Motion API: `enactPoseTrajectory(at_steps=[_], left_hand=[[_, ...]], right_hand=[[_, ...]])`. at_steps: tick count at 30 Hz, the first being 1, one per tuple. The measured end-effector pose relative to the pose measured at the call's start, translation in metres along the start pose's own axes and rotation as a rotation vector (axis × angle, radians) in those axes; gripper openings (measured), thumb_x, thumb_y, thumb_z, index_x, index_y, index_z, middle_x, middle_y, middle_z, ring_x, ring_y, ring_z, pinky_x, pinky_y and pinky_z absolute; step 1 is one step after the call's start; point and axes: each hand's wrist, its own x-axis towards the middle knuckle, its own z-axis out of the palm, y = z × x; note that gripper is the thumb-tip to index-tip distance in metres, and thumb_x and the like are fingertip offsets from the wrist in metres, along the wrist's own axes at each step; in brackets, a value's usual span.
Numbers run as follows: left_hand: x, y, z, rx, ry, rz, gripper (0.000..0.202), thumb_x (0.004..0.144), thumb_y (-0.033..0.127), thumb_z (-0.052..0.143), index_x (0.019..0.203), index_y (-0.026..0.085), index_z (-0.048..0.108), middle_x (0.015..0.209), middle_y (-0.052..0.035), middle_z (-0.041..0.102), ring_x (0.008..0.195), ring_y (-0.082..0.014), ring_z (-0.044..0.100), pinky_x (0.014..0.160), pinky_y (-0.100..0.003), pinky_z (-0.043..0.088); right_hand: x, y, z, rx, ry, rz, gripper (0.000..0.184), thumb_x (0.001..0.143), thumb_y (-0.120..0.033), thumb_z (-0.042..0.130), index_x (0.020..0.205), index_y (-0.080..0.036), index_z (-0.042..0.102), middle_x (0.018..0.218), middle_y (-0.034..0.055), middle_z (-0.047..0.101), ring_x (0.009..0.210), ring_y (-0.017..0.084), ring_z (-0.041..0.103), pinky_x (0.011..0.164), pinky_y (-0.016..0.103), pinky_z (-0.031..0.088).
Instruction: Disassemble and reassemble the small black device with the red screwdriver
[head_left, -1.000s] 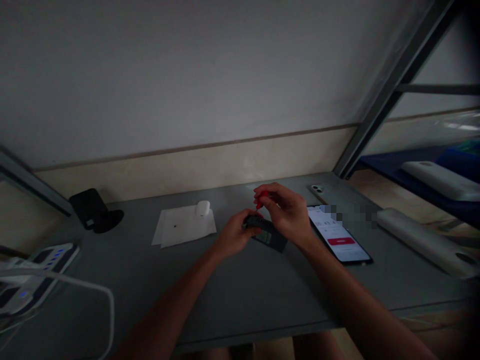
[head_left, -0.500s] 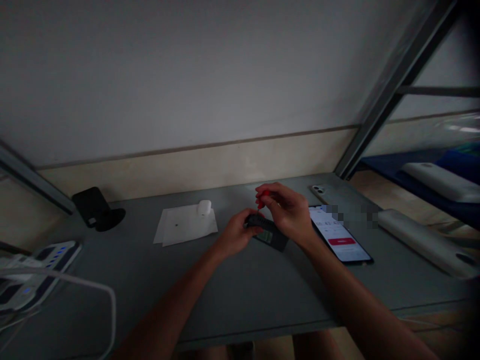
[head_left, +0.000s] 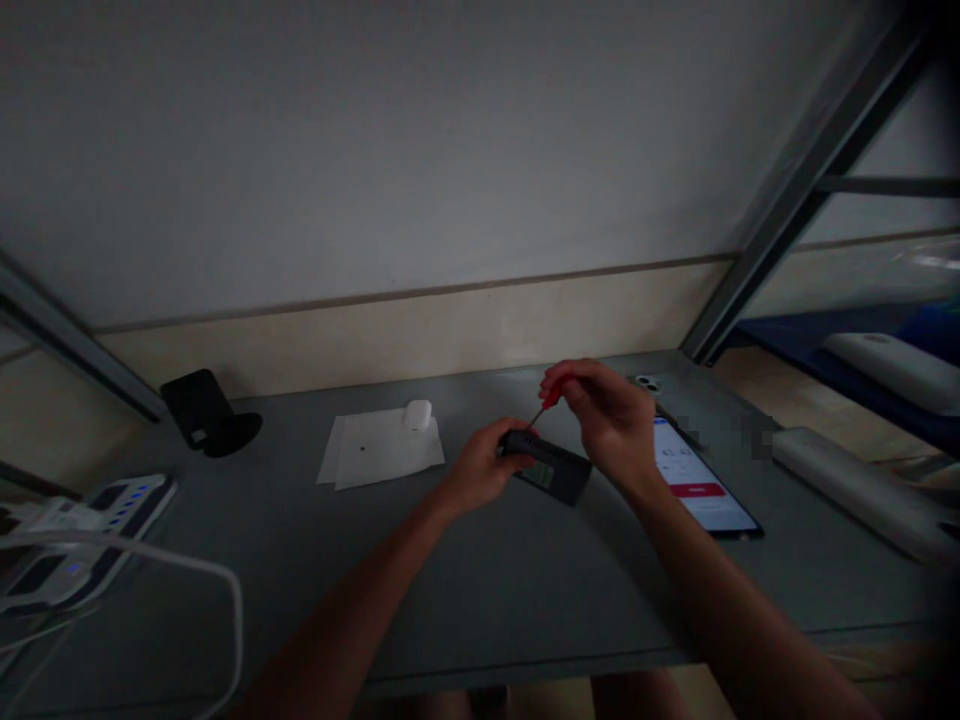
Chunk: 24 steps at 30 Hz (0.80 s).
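My left hand (head_left: 480, 468) grips the near end of a small black box-shaped device (head_left: 551, 467) lying on the grey table (head_left: 480, 590). My right hand (head_left: 611, 420) is closed round a small red-handled screwdriver (head_left: 550, 398), held just above the device. Its thin shaft slants down toward the device's top edge, beside my left thumb. Whether the tip touches the device is too dark to tell.
A lit phone (head_left: 697, 477) lies just right of my right hand, with another phone (head_left: 646, 383) behind it. White paper (head_left: 379, 455) and a small white case (head_left: 417, 413) lie to the left. A black stand (head_left: 210, 415), a power strip (head_left: 82, 530) and white cable (head_left: 217, 590) sit far left.
My right hand has lifted the screwdriver up and to the right, so its shaft now shows above the device. The view has shifted slightly; my left hand keeps its grip.
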Motion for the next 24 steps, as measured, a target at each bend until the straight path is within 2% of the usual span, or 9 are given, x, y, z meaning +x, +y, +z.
enactPoseTrajectory(at_steps=[2, 7, 16, 24], left_hand=[[-0.001, 0.002, 0.000, -0.013, -0.002, 0.000, 0.028, 0.080, 0.014, 0.072, 0.107, 0.016, 0.066, 0.099, -0.0044, 0.069, 0.096, -0.0209, 0.063, 0.091, -0.032, 0.046], [-0.001, 0.002, 0.001, -0.031, 0.001, 0.023, 0.026, 0.079, 0.013, 0.072, 0.104, 0.016, 0.066, 0.101, -0.0045, 0.069, 0.097, -0.0209, 0.062, 0.093, -0.034, 0.045], [-0.001, -0.003, 0.001, -0.030, 0.012, 0.026, 0.031, 0.078, 0.014, 0.073, 0.108, 0.017, 0.065, 0.102, -0.0043, 0.069, 0.097, -0.0211, 0.062, 0.092, -0.033, 0.046], [0.000, -0.007, 0.002, -0.025, 0.010, 0.028, 0.030, 0.080, 0.014, 0.071, 0.110, 0.017, 0.065, 0.107, -0.0059, 0.070, 0.101, -0.0223, 0.063, 0.094, -0.035, 0.046]], right_hand=[[0.001, 0.001, -0.001, 0.004, 0.006, 0.011, 0.015, 0.096, -0.024, 0.055, 0.099, -0.021, 0.070, 0.084, 0.0030, 0.069, 0.076, 0.017, 0.065, 0.073, 0.034, 0.054], [-0.002, 0.005, 0.005, -0.009, -0.106, 0.026, 0.017, 0.096, -0.023, 0.054, 0.100, -0.021, 0.070, 0.086, 0.0027, 0.068, 0.075, 0.016, 0.065, 0.072, 0.033, 0.055], [-0.005, 0.004, 0.005, -0.027, -0.139, 0.005, 0.020, 0.097, -0.020, 0.052, 0.104, -0.022, 0.070, 0.086, 0.0024, 0.066, 0.075, 0.016, 0.064, 0.071, 0.033, 0.053], [-0.005, -0.004, 0.008, -0.185, -0.130, -0.067, 0.020, 0.093, -0.015, 0.055, 0.102, -0.022, 0.071, 0.087, 0.0026, 0.068, 0.077, 0.016, 0.066, 0.071, 0.032, 0.055]])
